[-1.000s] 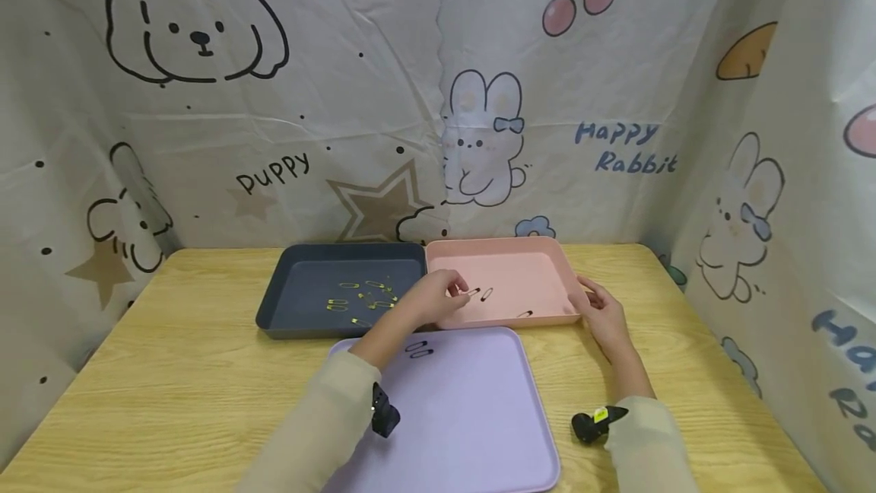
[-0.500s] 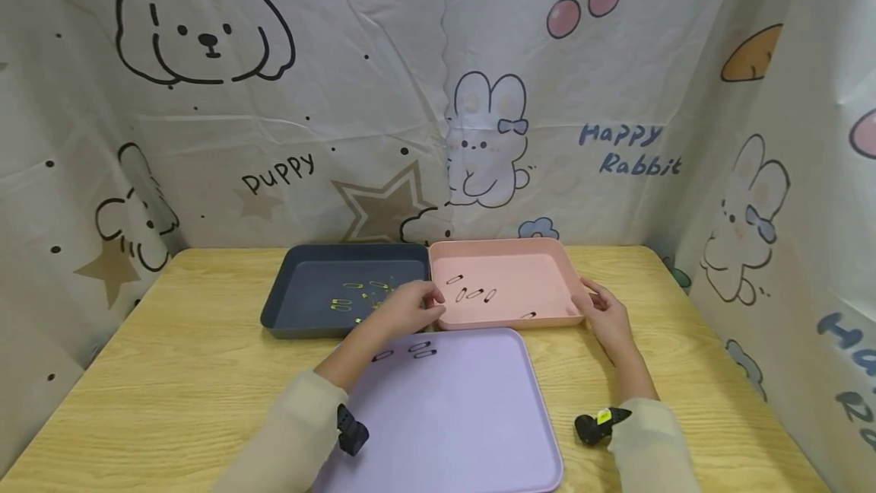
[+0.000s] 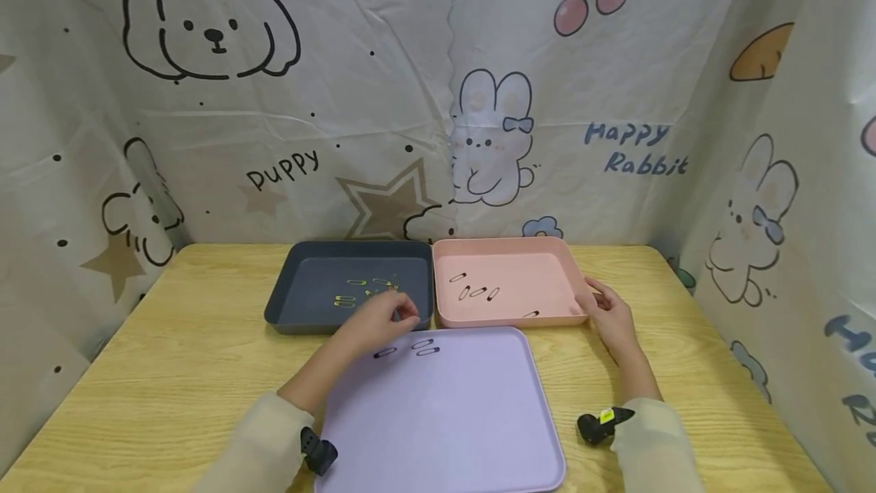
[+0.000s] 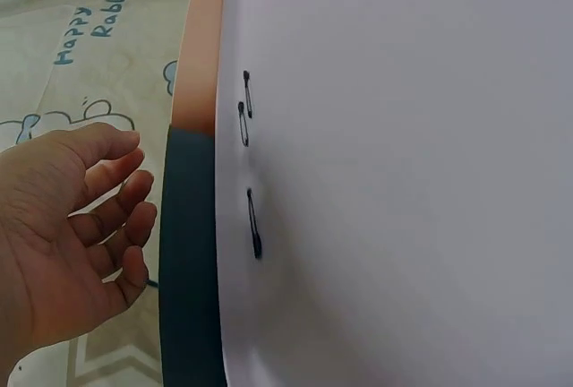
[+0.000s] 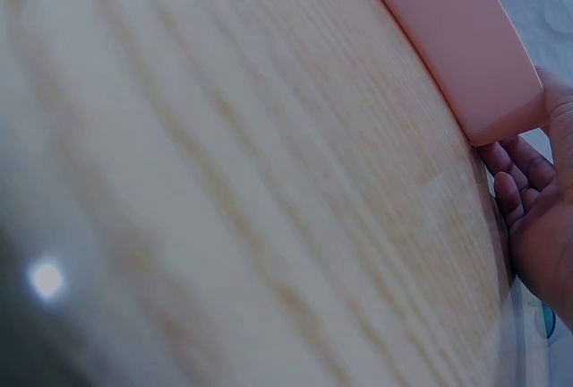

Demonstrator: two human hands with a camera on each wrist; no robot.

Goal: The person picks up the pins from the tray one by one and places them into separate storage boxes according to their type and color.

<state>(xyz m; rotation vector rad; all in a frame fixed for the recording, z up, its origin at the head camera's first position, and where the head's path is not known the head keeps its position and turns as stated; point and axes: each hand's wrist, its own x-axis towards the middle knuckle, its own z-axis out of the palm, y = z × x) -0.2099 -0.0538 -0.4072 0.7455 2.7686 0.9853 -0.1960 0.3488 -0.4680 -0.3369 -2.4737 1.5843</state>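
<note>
My left hand hovers over the front edge of the dark blue tray, its fingers loosely bent. Seen from the left wrist, the left hand has nothing between thumb and fingers. Several yellow safety pins lie in the dark tray, some hidden by that hand. My right hand grips the right front corner of the pink tray, thumb over its rim. Several black safety pins lie inside the pink tray. Three more black safety pins lie near the back edge of the lavender tray.
The dark and pink trays stand side by side at the back of the wooden table, with the lavender tray in front of them. A printed curtain hangs behind and at both sides.
My left hand has let go of a black safety pin in the pink tray and moved left to the dark tray's front. The right hand stays at the pink tray's corner.
</note>
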